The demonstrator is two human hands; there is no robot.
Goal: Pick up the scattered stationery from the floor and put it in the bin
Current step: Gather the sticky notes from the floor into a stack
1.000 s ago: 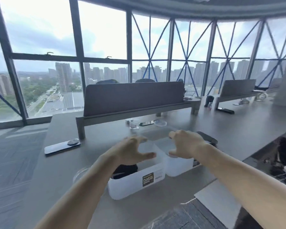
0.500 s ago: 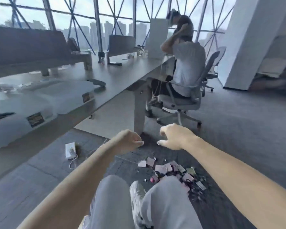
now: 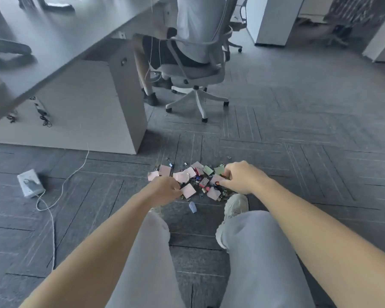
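The scattered stationery (image 3: 195,177) lies in a small heap on the grey carpet just ahead of my feet: pink and green note squares, small clips and other coloured bits. A light blue piece (image 3: 192,206) lies apart, nearer to me. My left hand (image 3: 165,190) is down at the heap's left edge, fingers curled, their tips pinching a pink note (image 3: 189,190). My right hand (image 3: 240,177) is at the heap's right edge, fingers curled and pinching at a small red and black clip (image 3: 217,183). No bin is in view.
A desk's side panel (image 3: 129,96) stands just behind the heap on the left. A person sits on a wheeled office chair (image 3: 197,94) beyond it. A white power block (image 3: 30,183) with a trailing cable lies at left. My shoe (image 3: 236,205) is beside the heap.
The view swung from the desk and its bins down to the floor. Both hands dropped from above the heap into its left and right edges, and their fingers curled in.
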